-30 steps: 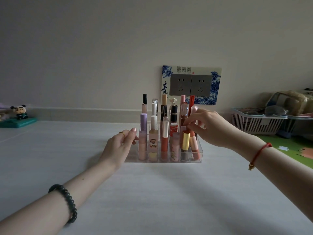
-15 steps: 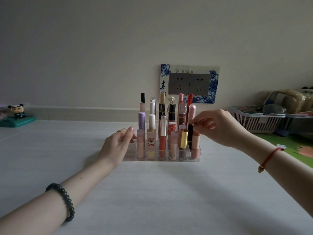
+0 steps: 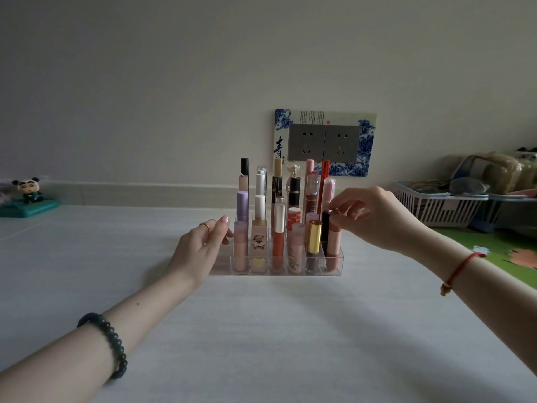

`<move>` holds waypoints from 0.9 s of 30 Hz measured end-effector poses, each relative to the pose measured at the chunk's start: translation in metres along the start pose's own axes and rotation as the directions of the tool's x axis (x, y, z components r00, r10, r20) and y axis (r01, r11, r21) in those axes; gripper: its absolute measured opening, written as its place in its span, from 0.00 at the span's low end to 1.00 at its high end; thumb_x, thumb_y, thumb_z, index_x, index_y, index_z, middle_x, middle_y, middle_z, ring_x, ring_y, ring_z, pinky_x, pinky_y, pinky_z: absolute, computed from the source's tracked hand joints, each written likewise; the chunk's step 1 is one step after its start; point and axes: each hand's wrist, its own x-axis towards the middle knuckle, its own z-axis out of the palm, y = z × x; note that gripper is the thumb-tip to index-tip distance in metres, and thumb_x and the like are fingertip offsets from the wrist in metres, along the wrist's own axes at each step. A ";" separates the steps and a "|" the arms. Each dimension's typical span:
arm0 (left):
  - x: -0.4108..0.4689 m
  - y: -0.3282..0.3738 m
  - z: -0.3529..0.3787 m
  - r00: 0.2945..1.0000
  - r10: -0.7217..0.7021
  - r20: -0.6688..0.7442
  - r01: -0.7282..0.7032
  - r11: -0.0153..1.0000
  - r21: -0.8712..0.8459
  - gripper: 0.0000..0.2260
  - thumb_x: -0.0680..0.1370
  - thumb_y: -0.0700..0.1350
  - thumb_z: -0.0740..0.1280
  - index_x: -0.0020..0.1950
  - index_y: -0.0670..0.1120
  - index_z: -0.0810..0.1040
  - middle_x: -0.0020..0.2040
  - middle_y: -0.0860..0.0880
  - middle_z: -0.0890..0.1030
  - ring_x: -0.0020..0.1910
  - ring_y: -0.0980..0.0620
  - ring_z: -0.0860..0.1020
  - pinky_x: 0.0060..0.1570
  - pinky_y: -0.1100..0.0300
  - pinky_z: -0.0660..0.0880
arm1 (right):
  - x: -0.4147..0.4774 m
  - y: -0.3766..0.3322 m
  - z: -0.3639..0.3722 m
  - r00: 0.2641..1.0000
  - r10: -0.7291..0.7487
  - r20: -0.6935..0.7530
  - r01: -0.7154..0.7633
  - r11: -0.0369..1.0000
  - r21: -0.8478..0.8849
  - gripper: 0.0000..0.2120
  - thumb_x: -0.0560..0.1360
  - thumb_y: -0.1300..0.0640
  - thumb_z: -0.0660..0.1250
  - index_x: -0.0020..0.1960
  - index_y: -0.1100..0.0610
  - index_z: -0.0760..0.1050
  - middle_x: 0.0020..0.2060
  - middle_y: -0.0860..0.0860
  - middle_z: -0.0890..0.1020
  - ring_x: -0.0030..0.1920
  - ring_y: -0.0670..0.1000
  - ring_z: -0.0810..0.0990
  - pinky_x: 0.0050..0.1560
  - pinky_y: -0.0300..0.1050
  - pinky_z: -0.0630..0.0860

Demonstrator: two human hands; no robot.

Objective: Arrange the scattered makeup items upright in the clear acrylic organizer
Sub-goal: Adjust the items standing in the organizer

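Pale flooring is carrying the organizer (image 3: 279,271), and the left hand (image 3: 200,251) is bracing its left wall, grip relaxed and fingers straight. The right hand (image 3: 377,216) is pinching the cap of the black tube (image 3: 325,228), which is standing near the right end. It is likely light, rigid and slick, so the cap is the only free hold. The gold tube (image 3: 314,235) and coral tube (image 3: 334,239) are crowding it. Beyond, a basket (image 3: 436,205) is sitting well apart.

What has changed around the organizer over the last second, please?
The right hand drew back rightward from among the tubes; its fingertips now pinch the top of the black tube. The left hand stayed at the left side of the organizer; the tubes stayed upright.
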 end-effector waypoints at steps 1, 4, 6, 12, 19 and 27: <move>0.000 0.000 0.000 1.000 0.002 0.000 -0.002 1.000 0.005 0.26 0.65 0.69 0.50 0.34 0.49 0.75 0.34 0.52 0.77 0.39 0.53 0.75 0.46 0.55 0.70 | 0.000 -0.001 0.000 1.000 -0.002 -0.002 0.002 1.000 -0.005 0.07 0.70 0.57 0.68 0.48 0.53 0.78 0.40 0.49 0.81 0.40 0.46 0.79 0.44 0.42 0.79; 0.000 0.000 0.000 1.000 0.003 0.004 -0.003 1.000 0.013 0.26 0.65 0.69 0.50 0.34 0.50 0.75 0.34 0.52 0.77 0.39 0.53 0.75 0.47 0.55 0.70 | 0.001 -0.003 -0.001 0.999 -0.012 -0.031 0.011 1.000 -0.020 0.07 0.71 0.56 0.67 0.48 0.53 0.78 0.39 0.47 0.79 0.40 0.44 0.78 0.41 0.38 0.77; 0.001 -0.001 0.000 1.000 0.008 0.007 -0.008 1.000 0.012 0.26 0.65 0.69 0.50 0.34 0.50 0.75 0.34 0.52 0.77 0.39 0.52 0.75 0.47 0.54 0.70 | 0.002 -0.007 -0.002 0.998 -0.050 -0.044 0.047 0.997 -0.060 0.06 0.71 0.54 0.67 0.48 0.51 0.78 0.42 0.45 0.76 0.40 0.43 0.75 0.39 0.33 0.72; 0.001 -0.002 0.000 1.000 0.006 0.011 -0.006 1.000 0.015 0.25 0.65 0.69 0.50 0.34 0.50 0.75 0.34 0.52 0.77 0.39 0.53 0.75 0.46 0.55 0.70 | 0.009 -0.018 0.004 0.984 -0.142 0.109 0.171 0.923 -0.344 0.13 0.70 0.43 0.64 0.49 0.49 0.77 0.50 0.48 0.73 0.54 0.49 0.68 0.56 0.41 0.66; 0.001 -0.003 0.000 1.000 -0.001 0.015 0.001 1.000 0.012 0.25 0.65 0.69 0.50 0.34 0.50 0.75 0.34 0.53 0.78 0.40 0.51 0.75 0.48 0.53 0.71 | 0.012 -0.022 0.007 0.980 -0.104 0.167 0.162 0.907 -0.388 0.14 0.70 0.41 0.63 0.47 0.50 0.78 0.50 0.49 0.73 0.56 0.50 0.67 0.58 0.46 0.69; 0.001 -0.001 0.000 1.000 -0.001 0.017 0.001 1.000 0.024 0.25 0.65 0.69 0.50 0.34 0.51 0.75 0.34 0.53 0.77 0.40 0.51 0.75 0.47 0.53 0.70 | 0.015 -0.022 0.006 0.978 -0.096 0.186 0.162 0.909 -0.385 0.13 0.70 0.42 0.64 0.47 0.50 0.78 0.51 0.48 0.73 0.56 0.49 0.67 0.59 0.45 0.68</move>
